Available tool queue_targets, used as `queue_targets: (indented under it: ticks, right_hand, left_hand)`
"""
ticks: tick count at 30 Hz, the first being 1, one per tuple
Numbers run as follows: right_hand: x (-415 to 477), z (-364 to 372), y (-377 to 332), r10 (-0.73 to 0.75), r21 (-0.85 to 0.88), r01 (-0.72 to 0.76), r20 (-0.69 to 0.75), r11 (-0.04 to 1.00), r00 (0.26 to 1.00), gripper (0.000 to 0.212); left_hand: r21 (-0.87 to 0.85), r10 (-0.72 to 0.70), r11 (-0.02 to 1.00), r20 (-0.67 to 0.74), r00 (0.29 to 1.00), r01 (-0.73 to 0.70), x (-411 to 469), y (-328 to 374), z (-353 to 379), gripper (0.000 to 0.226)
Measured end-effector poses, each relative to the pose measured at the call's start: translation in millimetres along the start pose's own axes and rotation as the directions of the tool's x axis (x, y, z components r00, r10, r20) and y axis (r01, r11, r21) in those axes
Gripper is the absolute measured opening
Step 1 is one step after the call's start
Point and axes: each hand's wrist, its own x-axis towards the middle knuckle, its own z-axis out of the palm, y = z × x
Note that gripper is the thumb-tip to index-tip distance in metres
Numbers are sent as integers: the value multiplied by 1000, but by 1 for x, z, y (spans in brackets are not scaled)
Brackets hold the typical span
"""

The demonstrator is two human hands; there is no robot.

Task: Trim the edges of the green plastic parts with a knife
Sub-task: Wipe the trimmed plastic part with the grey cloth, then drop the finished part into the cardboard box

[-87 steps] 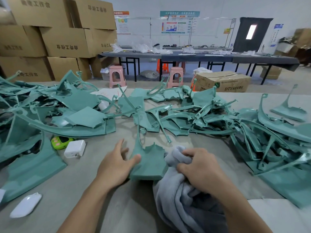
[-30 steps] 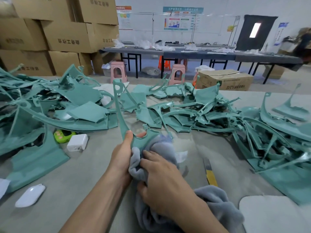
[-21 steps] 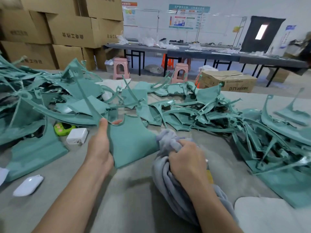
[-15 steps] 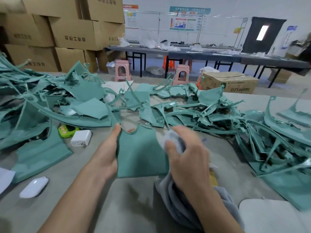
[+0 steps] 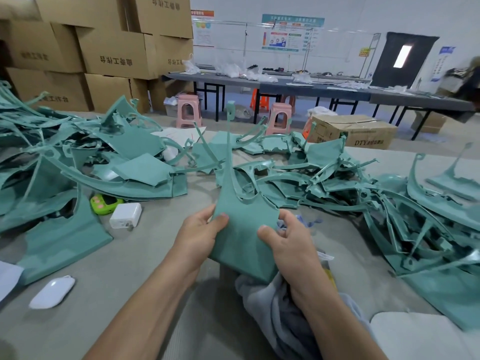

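Observation:
I hold one green plastic part (image 5: 242, 229) upright in front of me, its thin stem rising to the top. My left hand (image 5: 198, 236) grips its left edge with the thumb on the face. My right hand (image 5: 288, 242) grips its right edge, thumb on the face. A grey cloth (image 5: 275, 307) lies under my right wrist, and some of it shows by my right fingers. A yellow-handled knife (image 5: 328, 274) peeks out on the table just right of my right wrist, mostly hidden.
Heaps of green parts (image 5: 350, 183) cover the table (image 5: 130, 294) at left, back and right. A white charger (image 5: 126, 215), a green gadget (image 5: 105, 202) and a white mouse (image 5: 52, 292) lie at left. A white pad (image 5: 420, 333) sits bottom right.
The green part was wiped with the cloth, then turned. Now it stands upright and both hands hold it by its edges; my right hand has come off the bunched cloth onto the part.

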Motion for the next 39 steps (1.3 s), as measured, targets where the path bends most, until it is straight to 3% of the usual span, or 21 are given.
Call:
queue_targets:
  ticks: [2,5,8,11,13,16,19,21,23,24,25,26,27,28,30,31,33,34,36,37,39]
  right_hand:
    - [-2,0,0,10,1,-10,60,1000,998,16]
    - [-3,2,-3,-2,-48,4,37,999,999,5]
    - [-8,1,-18,-199,-138,184,-110,973,974,13]
    - [-14,-2,-40,-410,-198,371,-217,907,886,10]
    - [-14,-1,-57,-287,21,299,-217,954,933,12]
    - [-10,-6,-76,-10,301,39,-97,953,995,23]
    - [-17,-21,-85,152,356,-127,-42,926,987,17]
    - [-30,-34,-85,219,321,-205,-7,924,976,13]
    - [-50,-45,-82,205,152,-190,-92,970,974,24]
    - [-62,-52,-79,102,-88,-125,-226,988,969,41]
    - [-77,-57,-75,-82,-388,-75,-373,919,924,62]
    - [-95,-60,-74,-283,-614,-5,-371,789,885,80]
    - [-113,-62,-73,-383,-725,99,-239,681,892,92]
    - [-129,-61,-72,-374,-737,192,-88,648,923,99]
    - [-158,-61,-65,-317,-683,277,71,676,946,105]
    - [-169,-65,-62,-351,-695,291,59,657,934,104]
    - [-189,-87,-63,-443,-702,266,-79,661,893,93]
    - [-199,-99,-65,-462,-662,243,-175,709,870,84]
    - [-222,-131,-65,-369,-444,174,-402,879,838,67]
    - [-232,-146,-62,-281,-250,177,-483,952,829,56]
    - [-255,-171,-54,-78,129,182,-566,975,821,33]
  left_hand:
    - [123,45,992,-57,997,-38,0,1,0,21]
    - [226,71,973,-107,992,-45,-5,4,2,32]
    - [157,64,987,-224,973,-29,-9,13,5,38]
    - [63,122,991,-104,987,-116,-16,25,11,17]
    - [9,172,985,-42,984,-171,-21,33,13,19]
    - [-216,175,964,74,982,-156,-27,50,10,24]
    - [-440,154,897,366,918,25,-38,73,12,48]
    - [-362,99,927,480,872,94,-46,85,21,45]
    - [-165,30,985,460,887,52,-55,92,35,39]
    - [-71,11,997,410,912,20,-61,94,43,38]
    - [10,4,1000,339,941,-8,-66,94,52,38]
    - [80,9,996,252,968,-30,-74,93,61,36]
    - [129,23,991,174,985,-46,-82,91,72,33]
    - [156,35,986,132,991,-56,-93,89,85,28]
    - [119,14,992,198,980,-38,-118,87,110,16]
    - [56,-22,998,278,960,7,-131,87,123,14]
    - [-50,-93,991,410,907,125,-152,85,146,19]
    - [-65,-96,988,433,896,137,-159,84,154,22]
    - [-18,-44,998,455,889,59,-171,78,174,19]
    - [15,-12,1000,461,887,6,-175,72,181,13]
    - [84,8,995,528,849,-62,-189,63,196,17]
